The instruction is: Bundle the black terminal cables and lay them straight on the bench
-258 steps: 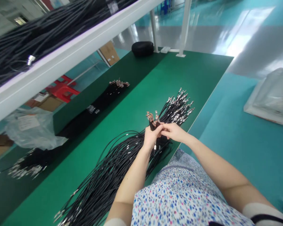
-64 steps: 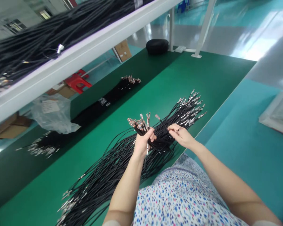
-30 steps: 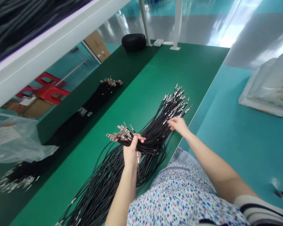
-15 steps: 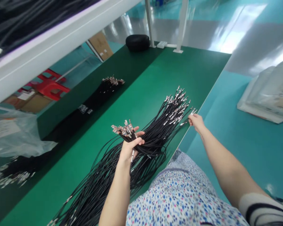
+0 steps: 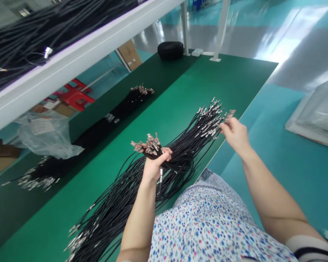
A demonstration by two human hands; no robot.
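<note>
My left hand (image 5: 154, 165) is wrapped round a bunch of black cables (image 5: 149, 145), their metal terminals sticking up above the fist. Under and beyond it, a large heap of loose black cables (image 5: 123, 200) lies lengthwise on the green tabletop (image 5: 177, 100). The heap's far terminals (image 5: 210, 118) fan out near the table edge. There, my right hand (image 5: 234, 133) pinches the end of one or a few cables; blur and the fingers hide how many. Small metal terminals (image 5: 231, 114) show just above those fingertips.
Another long black cable bundle (image 5: 95, 133) lies at the left, with a clear plastic bag (image 5: 50, 133) over part of it. A white-edged shelf (image 5: 84, 60) carrying more cables overhangs the left side. A black case (image 5: 170, 50) rests at the far end.
My right hand has turned and risen slightly at the cable ends, with terminals now above its fingertips. My left hand keeps its grip on the bunch. The view has shifted a little.
</note>
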